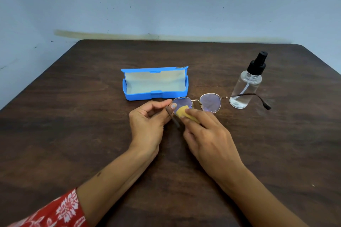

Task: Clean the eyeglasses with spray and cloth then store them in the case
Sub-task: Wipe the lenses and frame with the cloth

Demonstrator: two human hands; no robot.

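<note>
Round gold-rimmed eyeglasses are held just above the table's middle, arms unfolded. My left hand pinches the frame at the left lens's outer edge, near the hinge. My right hand pinches a small yellow cloth against the left lens. The right arm of the glasses reaches out in front of a clear spray bottle with a black pump top, standing at the right. A blue case lies open behind the glasses, its pale lining bare.
Everything sits on a dark wooden table pushed against a pale blue wall. A red patterned sleeve shows at the lower left.
</note>
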